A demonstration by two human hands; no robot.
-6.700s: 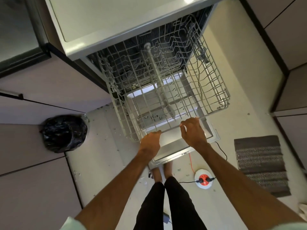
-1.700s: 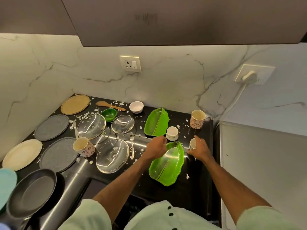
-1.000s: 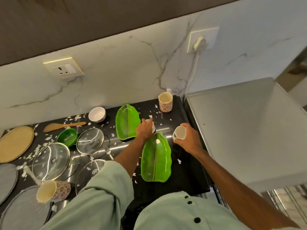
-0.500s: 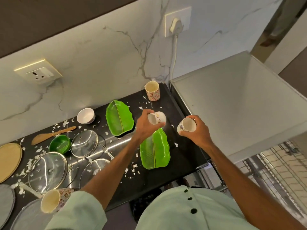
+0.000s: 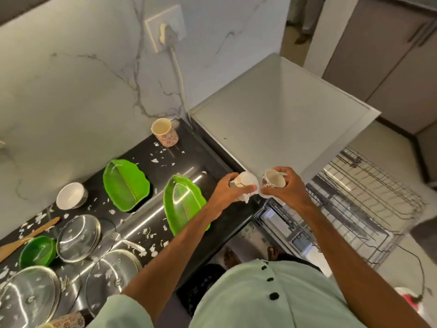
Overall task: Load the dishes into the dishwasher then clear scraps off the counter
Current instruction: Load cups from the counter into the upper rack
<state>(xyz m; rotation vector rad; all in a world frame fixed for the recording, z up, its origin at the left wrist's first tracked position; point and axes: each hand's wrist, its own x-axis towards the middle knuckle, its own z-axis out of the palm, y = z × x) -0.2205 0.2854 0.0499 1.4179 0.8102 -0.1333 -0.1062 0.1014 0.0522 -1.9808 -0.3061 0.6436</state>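
Observation:
My left hand [image 5: 224, 194] grips a small white cup [image 5: 246, 183] with a branch pattern, tipped on its side. My right hand [image 5: 287, 191] grips a second small patterned cup [image 5: 273, 179], its mouth facing me. Both cups hang close together over the right end of the black counter [image 5: 208, 159], beside the dishwasher's grey top [image 5: 283, 114]. The pulled-out wire rack [image 5: 369, 197] lies lower right. Two green leaf-shaped plates [image 5: 125, 183] [image 5: 183, 202], a floral mug [image 5: 164, 132] and white scraps [image 5: 163, 159] stay on the counter.
Left of the plates sit a white bowl [image 5: 71, 196], a green bowl [image 5: 37, 249], a wooden spatula [image 5: 26, 237] and three glass lids [image 5: 79, 237]. A plug and cable [image 5: 166, 36] run down the marble wall. A red power reel [image 5: 411, 301] lies on the floor.
Both hands lifted the two small cups off the counter and carried them right, toward the dishwasher. My view has swung right, so the rack shows more.

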